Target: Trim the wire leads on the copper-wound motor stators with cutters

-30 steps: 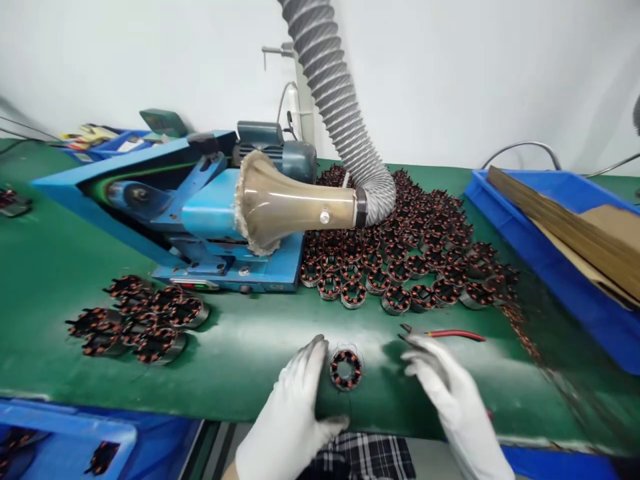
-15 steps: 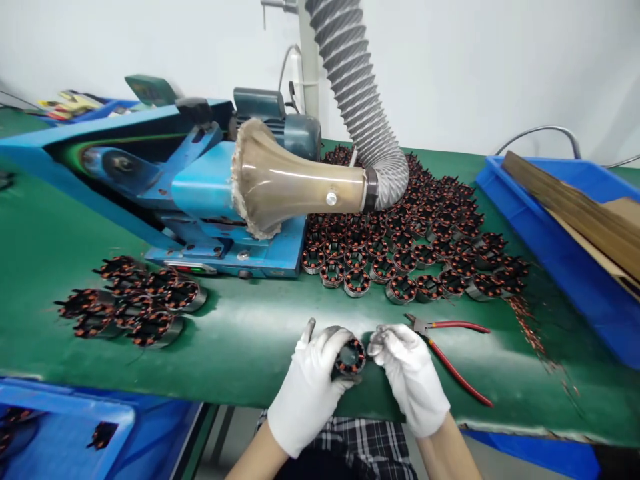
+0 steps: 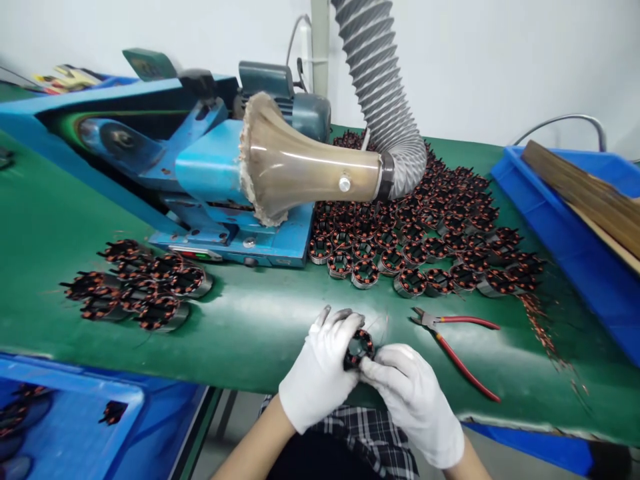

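A motor stator (image 3: pixel 359 349), a ring with copper windings and black insulation, is held upright over the front of the bench. Fingers and thumb of my gloved left hand (image 3: pixel 323 373) wrap its left side. My gloved right hand (image 3: pixel 413 393) is closed, its fingertips pinching the ring's lower right edge; whether a wire is also between them is hidden. Thin wire strands stick up near the ring's right side. To the right of my right hand lie side cutters (image 3: pixel 457 353) with red handles, jaws spread.
A blue belt grinder (image 3: pixel 210 167) with a funnel hood (image 3: pixel 305 160) and grey hose (image 3: pixel 385 87) stands behind. Many stators (image 3: pixel 413 283) cover the bench (image 3: pixel 260 320) beside it. More stators (image 3: pixel 163 313) sit left. Blue bins (image 3: pixel 565 233) flank the bench; copper scraps (image 3: pixel 543 327) lie right.
My right hand has come left and down to the stator, its fingertips now on the ring's lower edge. My left hand still holds the stator. The whole view has shifted slightly.
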Motion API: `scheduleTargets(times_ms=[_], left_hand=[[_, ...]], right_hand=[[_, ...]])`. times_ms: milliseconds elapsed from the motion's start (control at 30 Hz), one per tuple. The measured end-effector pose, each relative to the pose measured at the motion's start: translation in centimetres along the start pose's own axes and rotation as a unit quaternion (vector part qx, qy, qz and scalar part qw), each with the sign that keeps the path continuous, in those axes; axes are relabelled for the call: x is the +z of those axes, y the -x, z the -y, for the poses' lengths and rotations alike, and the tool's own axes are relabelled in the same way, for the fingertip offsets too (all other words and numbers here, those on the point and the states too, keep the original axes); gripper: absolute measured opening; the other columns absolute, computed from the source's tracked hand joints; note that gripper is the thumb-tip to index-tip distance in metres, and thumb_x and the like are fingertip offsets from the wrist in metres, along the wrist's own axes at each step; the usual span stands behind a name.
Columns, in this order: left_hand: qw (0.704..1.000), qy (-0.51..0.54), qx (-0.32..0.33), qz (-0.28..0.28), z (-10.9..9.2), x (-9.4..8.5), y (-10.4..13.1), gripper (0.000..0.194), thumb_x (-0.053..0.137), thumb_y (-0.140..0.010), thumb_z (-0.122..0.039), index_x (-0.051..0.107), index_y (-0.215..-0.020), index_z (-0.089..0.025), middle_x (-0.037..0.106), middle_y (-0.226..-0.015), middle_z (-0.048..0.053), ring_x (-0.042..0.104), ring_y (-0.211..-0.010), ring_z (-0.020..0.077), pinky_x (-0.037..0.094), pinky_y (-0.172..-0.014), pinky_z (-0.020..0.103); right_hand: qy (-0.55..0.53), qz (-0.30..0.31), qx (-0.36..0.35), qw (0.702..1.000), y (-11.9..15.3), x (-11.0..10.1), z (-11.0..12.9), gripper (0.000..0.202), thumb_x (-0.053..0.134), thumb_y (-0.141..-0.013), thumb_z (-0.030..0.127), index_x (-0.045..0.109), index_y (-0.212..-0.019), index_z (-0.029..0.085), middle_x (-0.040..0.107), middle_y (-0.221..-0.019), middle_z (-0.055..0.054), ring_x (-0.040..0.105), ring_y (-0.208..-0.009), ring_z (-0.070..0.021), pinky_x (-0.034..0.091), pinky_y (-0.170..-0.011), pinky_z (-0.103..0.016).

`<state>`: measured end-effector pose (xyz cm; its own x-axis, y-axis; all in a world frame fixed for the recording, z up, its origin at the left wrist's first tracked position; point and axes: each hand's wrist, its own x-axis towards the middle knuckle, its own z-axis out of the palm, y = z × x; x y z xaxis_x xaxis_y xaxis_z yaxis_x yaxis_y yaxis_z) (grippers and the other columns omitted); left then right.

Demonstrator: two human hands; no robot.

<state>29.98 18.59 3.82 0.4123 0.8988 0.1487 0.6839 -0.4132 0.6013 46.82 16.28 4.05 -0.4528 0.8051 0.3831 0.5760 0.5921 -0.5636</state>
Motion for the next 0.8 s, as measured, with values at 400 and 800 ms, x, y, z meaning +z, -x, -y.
scheduleTargets(times_ms=[400,800], left_hand=[[0.999,0.044,0.02,0.021,-1.0,-1.6,-0.8,0.115,0.075,-0.044,-0.051,0.013,-0.133,-0.016,0.034,-0.13,0.02,0.029,-0.123,0.0392,0.029,-0.099,0.056],[0.99,0.018,-0.003,0.141,-1.4,-1.8,-1.9,0.043,0.055,-0.078,-0.017,0.039,-0.118,-0.024,0.048,-0.114,0.005,0.049,-0.101,0.0216,0.043,-0.086,0.037]], right_hand=[[-0.021,0.209,0.135,0.968,-2.2,-4.2,-1.3,0.057,0.056,-0.081,0.024,0.034,-0.133,0.022,0.063,-0.094,-0.006,0.059,-0.081,-0.0211,0.047,-0.069,-0.029],[0.049,0.162,0.157,0.973,-0.6,-1.1,-1.1,0.025,0.032,-0.09,0.022,0.054,-0.097,0.016,0.061,-0.07,-0.007,0.057,-0.058,-0.0193,0.04,-0.054,-0.028]])
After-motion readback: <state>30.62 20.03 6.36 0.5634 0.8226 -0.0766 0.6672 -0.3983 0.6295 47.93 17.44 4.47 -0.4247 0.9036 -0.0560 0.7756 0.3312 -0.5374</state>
